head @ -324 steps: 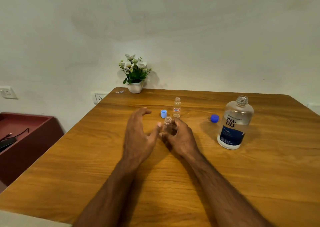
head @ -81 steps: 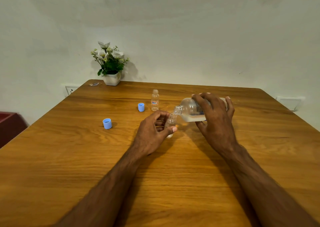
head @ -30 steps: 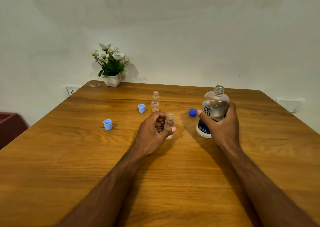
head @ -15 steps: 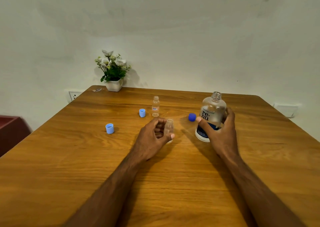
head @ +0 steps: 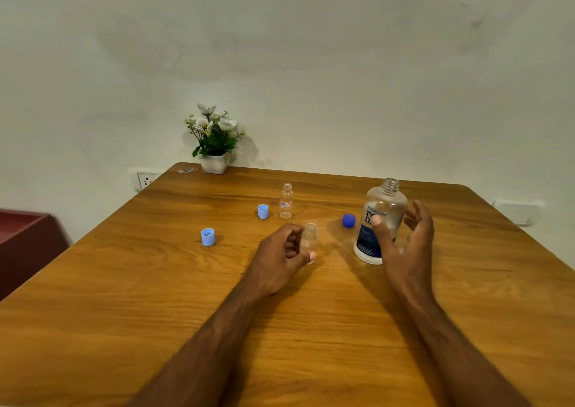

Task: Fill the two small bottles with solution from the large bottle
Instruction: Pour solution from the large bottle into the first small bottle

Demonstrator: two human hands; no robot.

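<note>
We see that our right hand (head: 404,244) has let go of the large bottle (head: 381,220): half a second ago its fingers wrapped the bottle, and now they are spread and loose, the thumb just in front of the label. The bottle, tipped over the small bottle (head: 309,240) earlier to pour, now stands upright on the table (head: 155,297) just left of that hand. Since the start, a light blue cap (head: 208,237) has come to lie well left of our left hand (head: 280,257).
</note>
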